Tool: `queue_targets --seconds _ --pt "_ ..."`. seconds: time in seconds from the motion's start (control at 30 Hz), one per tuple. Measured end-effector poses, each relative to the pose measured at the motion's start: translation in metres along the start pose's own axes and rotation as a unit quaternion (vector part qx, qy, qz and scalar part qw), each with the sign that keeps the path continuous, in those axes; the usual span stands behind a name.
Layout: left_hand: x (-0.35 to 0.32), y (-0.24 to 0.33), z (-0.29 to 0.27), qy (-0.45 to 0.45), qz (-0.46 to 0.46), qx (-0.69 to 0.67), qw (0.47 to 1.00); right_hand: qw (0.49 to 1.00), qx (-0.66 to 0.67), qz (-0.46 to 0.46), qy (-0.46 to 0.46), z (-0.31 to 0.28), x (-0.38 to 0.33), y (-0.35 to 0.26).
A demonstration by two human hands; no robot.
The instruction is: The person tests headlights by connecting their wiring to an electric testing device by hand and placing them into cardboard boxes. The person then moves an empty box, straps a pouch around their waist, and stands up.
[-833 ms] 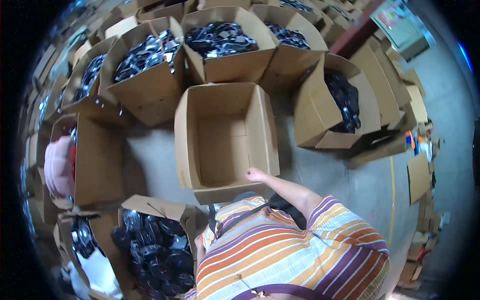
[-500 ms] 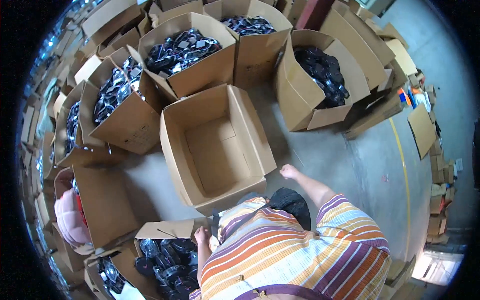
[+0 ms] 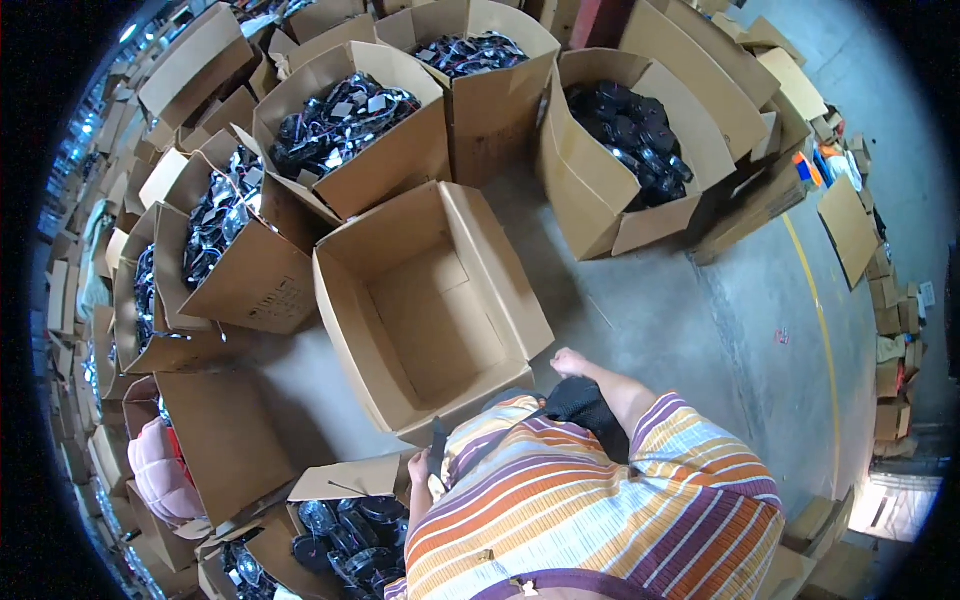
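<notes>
An open cardboard box (image 3: 440,320) stands right in front of me with only its bare bottom showing inside. My right hand (image 3: 570,362) hangs just off its near right corner, fingers curled into a loose fist with nothing visible in them. Beside my body on the left, my left hand (image 3: 419,468) has its fingers curled too, and no object shows in it. A black strap (image 3: 437,446) hangs close to that hand. Just left of it is a carton flap (image 3: 350,478) of a box holding black round parts (image 3: 350,535).
Cartons full of wired parts (image 3: 345,120) stand in an arc ahead and left. Another at the right holds dark round parts (image 3: 630,140). A pink padded item (image 3: 163,470) lies at the left. A yellow line (image 3: 815,290) crosses the concrete floor (image 3: 690,340).
My view has shifted and turned slightly, so the surrounding boxes sit differently in the picture. My right hand has come a little closer to my body; my left hand remains at my side.
</notes>
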State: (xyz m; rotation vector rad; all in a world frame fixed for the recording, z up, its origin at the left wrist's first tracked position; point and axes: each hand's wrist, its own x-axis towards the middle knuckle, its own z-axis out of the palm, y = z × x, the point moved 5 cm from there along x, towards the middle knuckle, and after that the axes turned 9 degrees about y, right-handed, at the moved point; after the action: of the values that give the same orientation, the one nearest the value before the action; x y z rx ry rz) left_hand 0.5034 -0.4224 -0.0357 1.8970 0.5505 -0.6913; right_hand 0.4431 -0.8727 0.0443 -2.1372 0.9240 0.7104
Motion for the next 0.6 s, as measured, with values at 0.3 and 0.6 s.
queue_targets --seconds 0.3,0.6 --pt "0.016 -0.058 0.005 0.055 0.010 0.108 0.993 0.996 -0.071 -0.040 0.037 0.010 0.033 0.012" --pt "0.029 -0.054 0.017 0.069 -0.006 0.117 0.991 0.999 -0.046 -0.009 0.007 -0.007 0.023 -0.005"
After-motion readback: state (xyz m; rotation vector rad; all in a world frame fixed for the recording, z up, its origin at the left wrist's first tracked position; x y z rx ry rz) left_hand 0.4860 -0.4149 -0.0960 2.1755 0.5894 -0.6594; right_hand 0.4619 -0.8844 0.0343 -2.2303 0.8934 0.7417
